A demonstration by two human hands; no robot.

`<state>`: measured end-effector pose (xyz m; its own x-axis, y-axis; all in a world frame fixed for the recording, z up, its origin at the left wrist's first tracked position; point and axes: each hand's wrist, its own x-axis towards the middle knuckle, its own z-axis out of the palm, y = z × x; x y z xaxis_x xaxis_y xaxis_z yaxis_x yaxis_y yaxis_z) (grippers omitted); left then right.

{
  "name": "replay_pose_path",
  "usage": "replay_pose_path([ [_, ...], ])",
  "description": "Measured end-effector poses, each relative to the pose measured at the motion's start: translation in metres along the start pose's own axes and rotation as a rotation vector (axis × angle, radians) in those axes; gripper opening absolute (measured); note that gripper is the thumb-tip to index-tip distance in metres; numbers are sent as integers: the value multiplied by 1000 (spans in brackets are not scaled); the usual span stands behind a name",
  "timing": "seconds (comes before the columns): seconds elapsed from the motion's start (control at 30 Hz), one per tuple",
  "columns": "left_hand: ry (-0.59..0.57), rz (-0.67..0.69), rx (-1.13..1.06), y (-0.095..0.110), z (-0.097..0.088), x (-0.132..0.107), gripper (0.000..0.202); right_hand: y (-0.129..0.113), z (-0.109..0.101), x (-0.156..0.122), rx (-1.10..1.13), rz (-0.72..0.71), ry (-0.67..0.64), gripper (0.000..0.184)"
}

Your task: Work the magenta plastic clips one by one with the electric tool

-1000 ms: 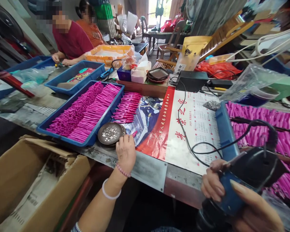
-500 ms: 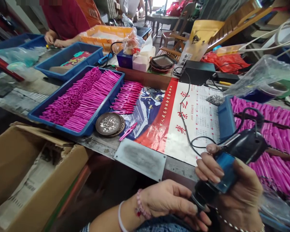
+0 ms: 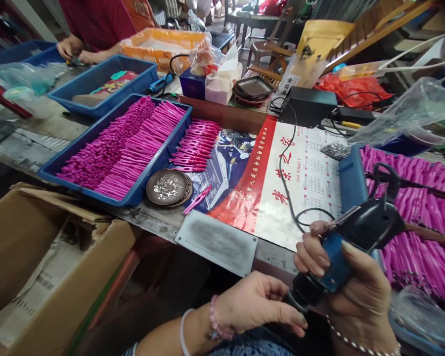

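Note:
My right hand (image 3: 352, 291) grips a blue and black electric screwdriver (image 3: 346, 247), tip pointing down-left, its black cable (image 3: 287, 188) trailing over the table. My left hand (image 3: 257, 306) is below the table edge, fingers pinched at the tool's tip; what they hold is too small to see. A brown dish of small metal screws (image 3: 167, 187) sits by a blue tray of magenta plastic pieces (image 3: 122, 148). One loose magenta piece (image 3: 197, 199) lies next to the dish, and a row of them (image 3: 196, 146) lies on the poster.
A calendar poster (image 3: 307, 183) covers the table middle. A grey metal plate (image 3: 217, 241) lies at the front edge. A blue tray of magenta pieces (image 3: 419, 217) stands at right, a cardboard box (image 3: 40, 267) at lower left. Another person's hands (image 3: 68, 49) work at far left.
My left hand left the dish, came down below the table edge and met the screwdriver tip. My right hand brought the tool up and left. The view tilted down.

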<state>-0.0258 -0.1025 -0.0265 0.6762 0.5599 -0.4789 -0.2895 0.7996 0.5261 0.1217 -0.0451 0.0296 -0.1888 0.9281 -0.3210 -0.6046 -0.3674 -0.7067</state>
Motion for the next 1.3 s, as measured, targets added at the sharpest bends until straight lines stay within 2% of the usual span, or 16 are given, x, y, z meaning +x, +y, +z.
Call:
replay_pose_path([
  [0.1,150,134,197,-2,3,-1,34,-1,2,0,6,-11,45,29],
  [0.17,187,182,247,-2,3,-2,38,-2,3,0,5,-20,45,30],
  [0.3,-80,10,15,-3,-1,-2,42,-3,2,0,32,-17,-22,29],
  [0.37,-120,-18,-59,-4,-3,-2,40,-2,0,1,39,-12,-39,29],
  [0.47,-36,31,30,-6,-2,-3,35,0,-1,1,24,-17,-38,29],
  [0.6,178,197,379,-3,5,-6,29,3,-5,0,-14,-54,-18,28],
  [0.7,262,299,532,-1,8,-7,28,4,-6,0,-24,-63,-27,28],
  [0.8,233,293,508,-2,5,-7,30,4,-6,1,-8,-57,-33,28],
  [0.93,48,162,268,-5,-3,-4,38,5,-7,1,23,-33,-32,28],
  [1.0,4,127,213,-7,-7,-3,39,6,-7,1,38,-16,-30,27],
  [1.3,71,128,308,-11,-10,-2,34,8,-6,2,23,8,-21,27],
])
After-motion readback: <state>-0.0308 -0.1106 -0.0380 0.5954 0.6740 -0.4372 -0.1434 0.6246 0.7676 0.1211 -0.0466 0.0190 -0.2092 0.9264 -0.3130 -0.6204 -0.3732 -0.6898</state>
